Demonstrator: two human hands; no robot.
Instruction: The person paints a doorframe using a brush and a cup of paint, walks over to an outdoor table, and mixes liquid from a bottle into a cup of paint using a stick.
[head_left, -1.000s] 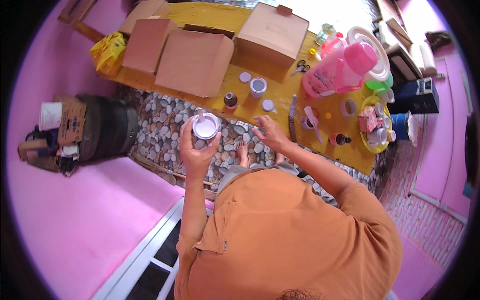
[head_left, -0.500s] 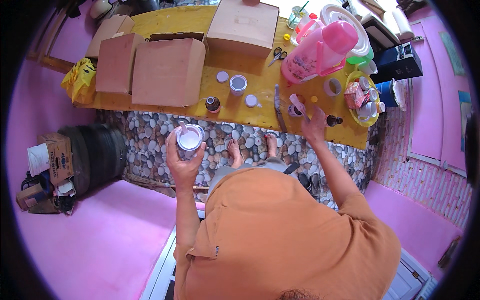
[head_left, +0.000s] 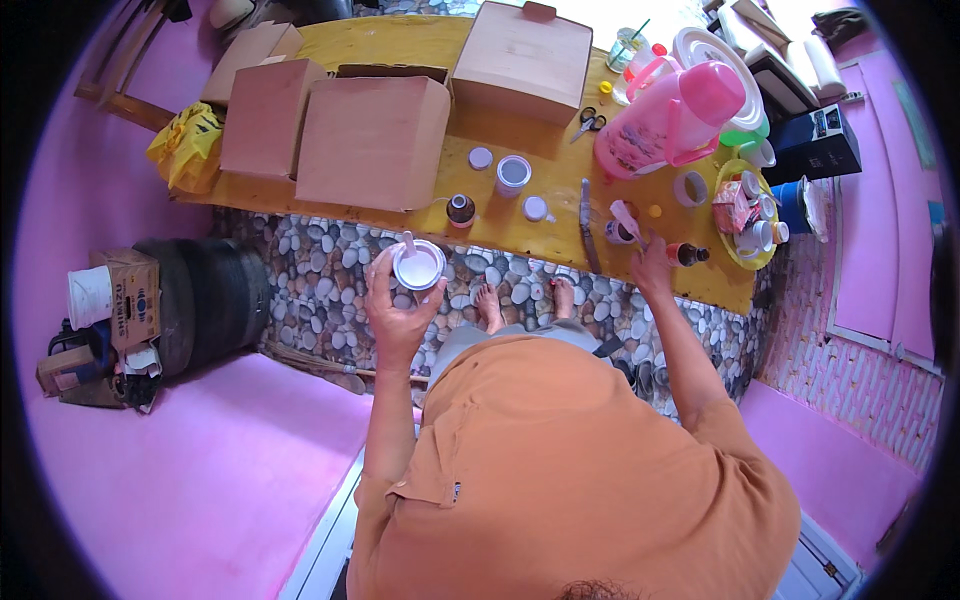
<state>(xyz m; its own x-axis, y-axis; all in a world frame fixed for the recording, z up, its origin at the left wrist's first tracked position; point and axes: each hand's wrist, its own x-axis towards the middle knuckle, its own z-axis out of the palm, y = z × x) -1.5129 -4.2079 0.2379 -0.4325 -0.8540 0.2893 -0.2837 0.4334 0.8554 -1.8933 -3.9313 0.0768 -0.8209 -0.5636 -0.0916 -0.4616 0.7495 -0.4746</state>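
Note:
My left hand (head_left: 398,318) grips a small tub (head_left: 418,266) of pale lilac-white liquid, its fingers and thumb round the sides. A light-coloured stick or spoon (head_left: 409,243) stands in the tub. My right hand (head_left: 653,270) is over the table's front edge, its thumb and index finger apart. Close beside its fingers are a small brown bottle (head_left: 687,254) and a dark jar (head_left: 617,233) with a pink strip-like tool (head_left: 625,216) across it. Whether the fingers touch the bottle I cannot tell. In the middle stand a grey-filled tub (head_left: 513,176) and another brown bottle (head_left: 460,211).
Cardboard boxes (head_left: 373,143) fill the left of the yellow-covered table (head_left: 470,240). A pink thermos (head_left: 665,120), scissors (head_left: 588,123), a long knife-like tool (head_left: 588,225) and a yellow basket (head_left: 735,258) of small containers are at the right. Two lids (head_left: 481,158) lie mid-table.
The whole view has shifted, so the table things appear farther right and slightly lower. My left hand still holds the tub, a little closer to the table. The right hand stays near the brown bottle.

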